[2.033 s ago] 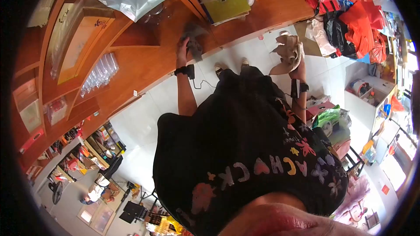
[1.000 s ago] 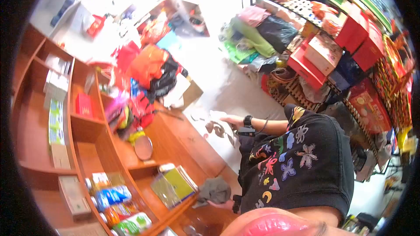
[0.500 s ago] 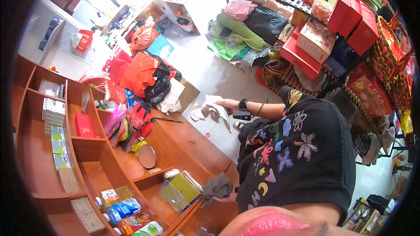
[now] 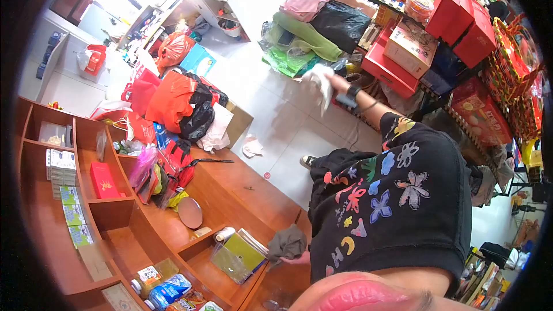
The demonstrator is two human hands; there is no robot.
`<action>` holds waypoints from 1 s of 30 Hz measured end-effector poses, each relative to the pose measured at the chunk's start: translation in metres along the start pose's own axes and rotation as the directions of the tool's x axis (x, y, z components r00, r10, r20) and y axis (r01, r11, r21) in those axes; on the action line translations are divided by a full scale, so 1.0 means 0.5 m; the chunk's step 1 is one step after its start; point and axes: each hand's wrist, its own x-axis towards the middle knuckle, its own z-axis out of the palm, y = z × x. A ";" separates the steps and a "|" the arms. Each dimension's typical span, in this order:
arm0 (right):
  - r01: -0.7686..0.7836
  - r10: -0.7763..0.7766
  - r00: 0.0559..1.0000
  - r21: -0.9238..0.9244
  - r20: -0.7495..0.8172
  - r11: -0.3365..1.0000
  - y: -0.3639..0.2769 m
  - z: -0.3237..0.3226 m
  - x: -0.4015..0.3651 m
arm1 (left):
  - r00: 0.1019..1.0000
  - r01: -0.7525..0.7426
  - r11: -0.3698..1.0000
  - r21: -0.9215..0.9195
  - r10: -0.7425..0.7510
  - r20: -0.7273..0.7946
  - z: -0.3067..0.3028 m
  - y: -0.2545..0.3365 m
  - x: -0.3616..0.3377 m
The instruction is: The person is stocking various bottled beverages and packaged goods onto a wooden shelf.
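Note:
My right hand point(image 4: 337, 83), with a dark watch on its wrist, is stretched out over the floor tiles. It grips a white cloth point(image 4: 317, 87) that hangs down, smeared by motion. Near the edge of the brown wooden desk point(image 4: 230, 181), my left hand point(image 4: 296, 258) holds a crumpled grey cloth point(image 4: 287, 243); its fingers are partly hidden by it. Beside the grey cloth, a green-yellow notebook point(image 4: 245, 249) lies in a desk compartment with papers. A crumpled whitish piece point(image 4: 252, 146) lies on the floor just past the desk edge.
Red bags point(image 4: 170, 101) and a black plastic bag point(image 4: 196, 115) are heaped at the desk's far end. A round mirror-like disc point(image 4: 190, 212) stands on the desk. Bottles point(image 4: 167, 291) fill a lower compartment. Red boxes point(image 4: 391, 69) sit on a slatted rack.
My right hand has swung up and away from the desk with the white cloth, uncovering more of the whitish piece on the floor. My left hand stays with the grey cloth. The view has shifted slightly.

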 end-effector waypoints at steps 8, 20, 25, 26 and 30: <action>0.507 -0.479 0.861 0.336 -0.171 0.794 -0.550 -0.387 0.067 | 1.000 -0.001 0.999 0.033 0.001 -0.006 0.007 0.007 0.015; 0.209 -0.097 0.871 -0.184 0.482 0.960 -0.299 -0.157 0.106 | 0.997 -0.046 0.999 0.003 0.046 -0.066 -0.010 -0.011 -0.006; -0.302 0.399 0.667 -0.262 0.629 0.917 0.042 0.182 0.065 | 0.955 -0.250 0.968 0.019 0.250 -0.163 -0.018 -0.012 -0.079; -0.285 0.463 0.599 -0.366 0.653 0.886 0.085 0.270 0.008 | 0.873 -0.444 0.885 0.143 0.463 -0.154 -0.013 -0.013 -0.106; 0.121 0.573 0.387 -0.656 0.722 0.745 0.128 0.585 -0.324 | 0.977 -0.197 0.765 -0.613 0.100 -0.190 0.030 0.071 -0.155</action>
